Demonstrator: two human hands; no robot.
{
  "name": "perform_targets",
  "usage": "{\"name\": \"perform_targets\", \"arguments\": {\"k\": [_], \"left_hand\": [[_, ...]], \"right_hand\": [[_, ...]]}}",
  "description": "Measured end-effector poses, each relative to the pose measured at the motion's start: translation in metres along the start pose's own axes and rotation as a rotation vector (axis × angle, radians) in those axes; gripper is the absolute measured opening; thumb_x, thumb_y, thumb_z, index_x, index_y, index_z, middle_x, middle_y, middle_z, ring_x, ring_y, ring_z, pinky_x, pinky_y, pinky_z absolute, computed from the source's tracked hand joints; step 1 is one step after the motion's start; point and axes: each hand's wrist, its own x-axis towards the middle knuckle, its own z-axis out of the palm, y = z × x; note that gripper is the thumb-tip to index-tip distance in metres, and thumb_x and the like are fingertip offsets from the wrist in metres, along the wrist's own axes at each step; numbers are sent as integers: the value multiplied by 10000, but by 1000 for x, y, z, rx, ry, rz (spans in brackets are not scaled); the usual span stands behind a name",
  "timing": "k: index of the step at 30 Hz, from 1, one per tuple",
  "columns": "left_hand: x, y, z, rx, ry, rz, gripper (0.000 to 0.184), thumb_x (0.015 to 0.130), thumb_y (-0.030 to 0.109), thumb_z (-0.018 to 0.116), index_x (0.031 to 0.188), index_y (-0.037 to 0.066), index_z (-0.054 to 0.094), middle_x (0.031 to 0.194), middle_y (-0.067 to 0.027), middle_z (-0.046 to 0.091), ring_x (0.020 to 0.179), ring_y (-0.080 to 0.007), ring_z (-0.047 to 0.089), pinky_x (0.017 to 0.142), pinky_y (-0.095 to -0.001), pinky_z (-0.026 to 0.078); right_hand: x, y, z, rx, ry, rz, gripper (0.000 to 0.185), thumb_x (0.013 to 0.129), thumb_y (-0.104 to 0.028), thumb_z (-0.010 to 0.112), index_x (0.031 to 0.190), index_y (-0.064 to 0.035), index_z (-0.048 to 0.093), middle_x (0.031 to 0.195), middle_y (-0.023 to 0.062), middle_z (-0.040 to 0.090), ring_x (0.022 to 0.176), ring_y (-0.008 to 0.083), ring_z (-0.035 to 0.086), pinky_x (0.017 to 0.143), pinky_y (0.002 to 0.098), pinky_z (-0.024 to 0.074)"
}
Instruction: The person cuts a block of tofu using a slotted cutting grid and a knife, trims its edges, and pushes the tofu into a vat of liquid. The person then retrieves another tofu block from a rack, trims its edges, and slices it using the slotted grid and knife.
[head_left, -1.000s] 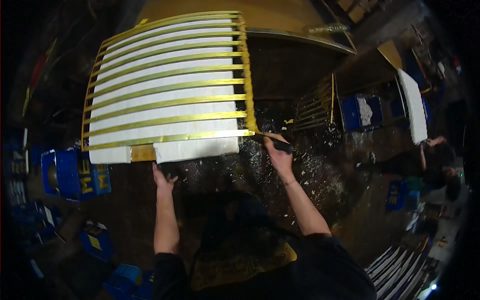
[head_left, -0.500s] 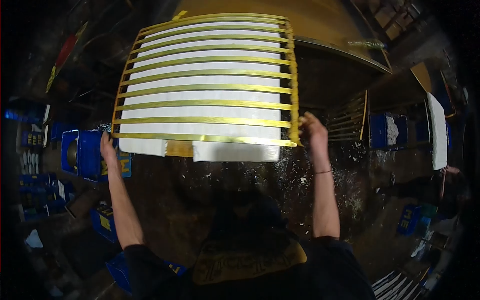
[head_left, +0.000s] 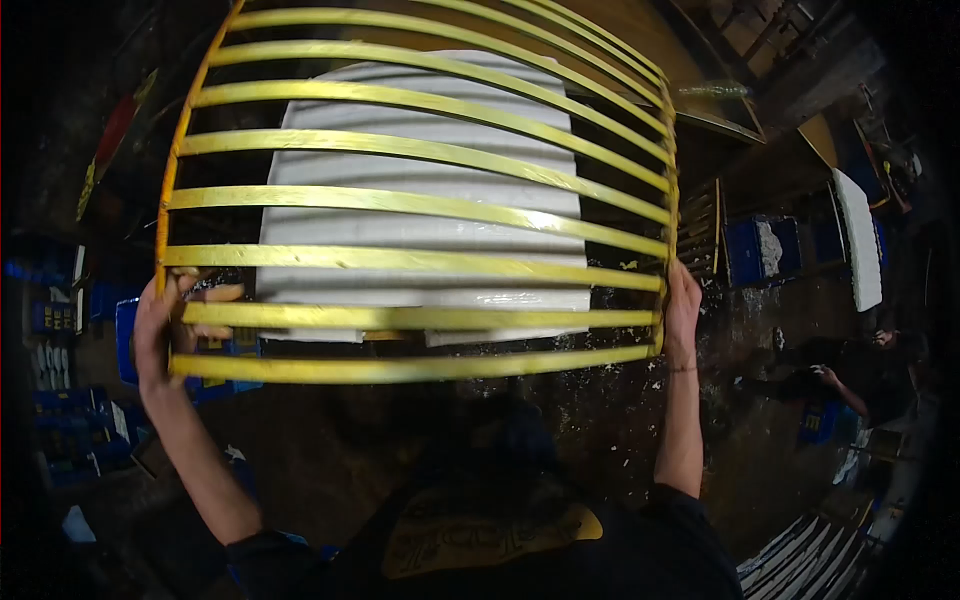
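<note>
A yellow slatted rack [head_left: 400,259] of long thin bars between two side rails is held up in both my hands, tilted, with its lower edge nearest me. My left hand [head_left: 160,325] grips the left rail near the lower corner, fingers reaching between the bars. On the opposite side my right hand [head_left: 683,308] is closed around the right rail, its fingers partly hidden. Below the rack, seen through the gaps, lies a soft-looking white slab [head_left: 400,235] with a notch in its near edge. What supports the slab is mostly covered.
A brown tabletop [head_left: 640,25] extends behind the rack. Blue crates [head_left: 745,252] stand right and left. At right, another white slab [head_left: 857,240] leans upright and a person [head_left: 870,370] in dark clothes is nearby. More slatted racks [head_left: 800,560] lie at lower right; white scraps litter the floor.
The rack has risen off the white slab toward me and now looks larger and tilted. My left hand has shifted left and wrapped around its rail; my right hand has moved right with it.
</note>
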Motion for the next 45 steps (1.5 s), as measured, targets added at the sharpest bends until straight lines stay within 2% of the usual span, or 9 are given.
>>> {"name": "perform_targets", "arguments": {"k": [5, 7, 9, 11, 14, 16, 28, 35, 45], "left_hand": [[-72, 59, 211, 137, -122, -231, 438, 857, 142, 578, 1198, -119, 490, 1169, -309, 596, 936, -337, 685, 627, -363, 638], [-77, 22, 286, -113, -209, -377, 284, 909, 103, 592, 1119, -85, 564, 883, -145, 631, 812, -227, 680, 597, -317, 592], [-83, -41, 344, 480, -468, 315, 182, 959, 136, 552, 981, -41, 518, 632, -129, 558, 581, -235, 643, 422, -370, 474], [-100, -101, 402, 425, -491, 35, 180, 966, 151, 559, 917, -21, 538, 672, -147, 620, 575, -295, 670, 489, -378, 514], [-126, -200, 457, 543, -390, 234, 201, 957, 167, 558, 917, -26, 519, 667, -214, 592, 653, -431, 629, 557, -462, 495], [-125, -270, 488, 591, -474, 19, 273, 953, 226, 571, 1005, -37, 525, 776, -243, 618, 756, -443, 635, 631, -475, 508], [-145, -355, 260, 759, -239, -594, 716, 921, 401, 630, 1453, 21, 338, 1396, -241, 483, 1261, -338, 515, 1039, -393, 423], [-183, -413, 44, 521, 215, -612, 530, 951, 218, 624, 1402, 41, 409, 1120, -62, 608, 980, -174, 580, 927, -317, 467], [-81, -345, -69, 130, 473, -453, 472, 944, 319, 590, 1354, 120, 466, 1178, -29, 583, 1039, -176, 570, 879, -383, 462]], "right_hand": [[-31, 89, -96, -744, 171, 277, 453, 999, -298, 527, 1263, 67, 565, 1188, 162, 653, 1091, 232, 611, 920, 327, 462], [-39, 52, -76, -677, 244, 125, 528, 972, -307, 566, 1319, 86, 509, 1269, 230, 603, 1183, 293, 582, 980, 353, 442], [-37, -12, -45, -150, 170, 126, 559, 977, -302, 561, 1358, 95, 463, 1358, 210, 540, 1257, 256, 517, 1041, 338, 395], [-35, -38, -33, 162, 4, 191, 580, 987, -340, 519, 1381, 79, 448, 1407, 183, 496, 1315, 233, 446, 1093, 332, 335], [-21, -37, -19, -481, -22, 187, 380, 844, -144, 675, 1177, 16, 586, 821, 15, 601, 724, 117, 541, 680, 275, 455], [-3, 38, -34, -361, -3, 243, 273, 807, -58, 638, 1070, -8, 580, 819, 19, 580, 756, 108, 527, 679, 249, 436], [43, 540, -75, -187, -142, 689, 198, 883, 36, 507, 1061, 8, 589, 899, 41, 597, 775, 96, 515, 696, 245, 460], [-33, 87, 44, -211, 114, 14, 317, 913, -148, 621, 1180, 22, 635, 1020, 166, 709, 934, 178, 660, 851, 292, 495], [-118, -13, 125, -614, 438, -123, 333, 784, -139, 777, 1028, 68, 688, 940, 193, 713, 801, 240, 695, 744, 309, 533]]}}
